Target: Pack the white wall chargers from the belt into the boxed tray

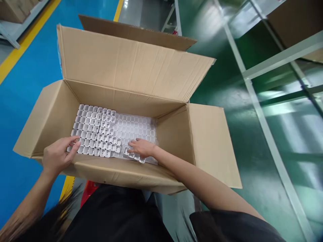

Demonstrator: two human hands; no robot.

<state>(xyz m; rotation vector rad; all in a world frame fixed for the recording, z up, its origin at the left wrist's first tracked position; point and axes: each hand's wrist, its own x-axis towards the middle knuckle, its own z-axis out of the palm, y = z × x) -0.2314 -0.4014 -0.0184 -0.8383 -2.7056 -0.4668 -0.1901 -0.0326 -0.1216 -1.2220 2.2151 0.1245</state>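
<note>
A large open cardboard box (136, 70) holds rows of small white square cups (92, 131) on its left side. A translucent sheet (136, 129) covers the layer on the right, with cup shapes showing through. My left hand (59, 153) is at the box's front left corner, its thumb and fingers curved close together over the end cups; whether it pinches one is hidden. Inside the front right part, my right hand (142, 148) spreads its fingers over a small group of loose white cups (136, 157), touching them on top of the sheet.
Box flaps stick out at the left (37, 117) and right (214, 141). A grey metal frame (267, 134) stands on the right over green floor. A shelf with a carton (16, 10) is at the upper left.
</note>
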